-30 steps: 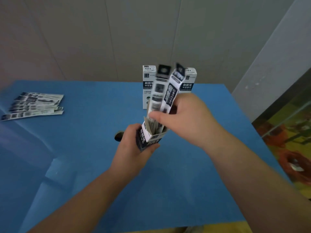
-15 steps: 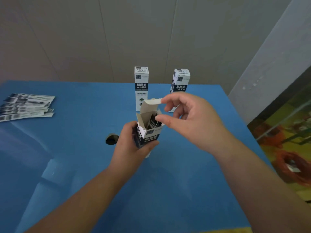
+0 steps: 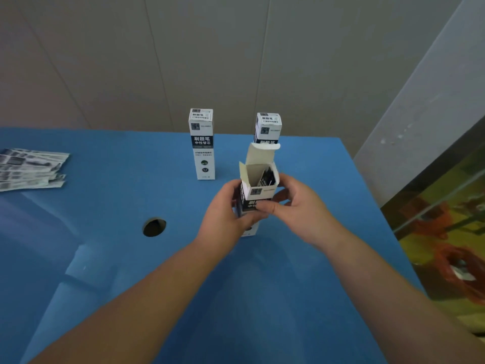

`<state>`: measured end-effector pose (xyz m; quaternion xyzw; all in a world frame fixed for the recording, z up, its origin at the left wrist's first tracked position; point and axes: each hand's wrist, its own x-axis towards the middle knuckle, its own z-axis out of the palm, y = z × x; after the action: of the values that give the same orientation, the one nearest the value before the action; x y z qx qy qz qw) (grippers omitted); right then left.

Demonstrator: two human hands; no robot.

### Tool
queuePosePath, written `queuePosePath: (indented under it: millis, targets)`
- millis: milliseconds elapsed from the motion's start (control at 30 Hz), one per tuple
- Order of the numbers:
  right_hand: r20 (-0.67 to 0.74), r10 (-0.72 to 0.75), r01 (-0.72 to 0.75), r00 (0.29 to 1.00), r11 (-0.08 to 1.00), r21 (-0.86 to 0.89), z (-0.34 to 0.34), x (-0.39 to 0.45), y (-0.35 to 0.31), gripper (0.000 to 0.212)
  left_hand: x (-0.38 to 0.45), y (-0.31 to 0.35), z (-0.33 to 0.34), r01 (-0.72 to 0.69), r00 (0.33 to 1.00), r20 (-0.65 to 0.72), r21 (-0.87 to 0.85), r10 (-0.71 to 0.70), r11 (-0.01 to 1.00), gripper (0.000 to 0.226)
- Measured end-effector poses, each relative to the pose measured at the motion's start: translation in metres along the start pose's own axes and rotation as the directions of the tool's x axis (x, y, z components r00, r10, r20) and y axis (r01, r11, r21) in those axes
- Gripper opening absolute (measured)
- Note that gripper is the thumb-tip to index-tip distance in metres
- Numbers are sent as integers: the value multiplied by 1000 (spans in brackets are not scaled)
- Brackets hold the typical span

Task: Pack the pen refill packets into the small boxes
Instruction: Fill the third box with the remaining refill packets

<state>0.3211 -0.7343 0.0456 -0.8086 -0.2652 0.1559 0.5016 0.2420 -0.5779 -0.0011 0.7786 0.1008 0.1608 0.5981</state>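
head | both hands: left hand (image 3: pixel 225 208) and right hand (image 3: pixel 296 206) fingers grip open box (image 3: pixel 258 190) | risk: packets (image 3: pixel 267 177) snag flap at 12 o'clock

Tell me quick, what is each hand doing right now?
Left hand: grips the open box from its left side.
Right hand: fingers and thumb curled round the same box, holding it from the right.

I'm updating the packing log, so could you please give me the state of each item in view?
Held box: upright, top flap open, packets inside.
Left hand: grips the held box.
Right hand: grips the held box.
Left standing box: upright, closed.
Right standing box: upright, closed.
Loose packets: lying flat, unpacked.
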Motion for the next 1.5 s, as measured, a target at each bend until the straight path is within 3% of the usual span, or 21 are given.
queuePosePath:
  millis: [133,467,667,800,900,1100,1300,1500]
  targets:
    - [29,14,-14,999,1000,-6,1,4,15,35,0,-17,-1,32,997,64,38,-34,999,51]
    - [3,85,-84,996,993,-78,12,0,24,48,6,-31,-16,52,965,249,138,-86,989,60]
    - [-2,190,-181,982,937,-300,17,-24,38,60,-14,-37,-34,153,960,170,354,-224,923,116]
    - [-98,207,-229,973,874,-429,41,-38,33,49,-37,-41,-69,41,980,150,483,-129,874,104]
    - [-77,258,-256,963,790,-557,64,-46,19,43,-54,-40,-100,-31,991,121,578,-48,816,84]
    - [0,65,-56,998,865,-498,106,-52,-21,52,-88,-35,-154,-85,996,75,664,47,743,68]
    - [72,-173,183,982,805,-564,123,-42,-52,46,-112,-19,-180,-61,993,-27,710,114,701,62]
    - [151,-211,259,966,817,-515,140,-34,-66,46,-144,1,-197,57,991,-126,730,53,681,68]
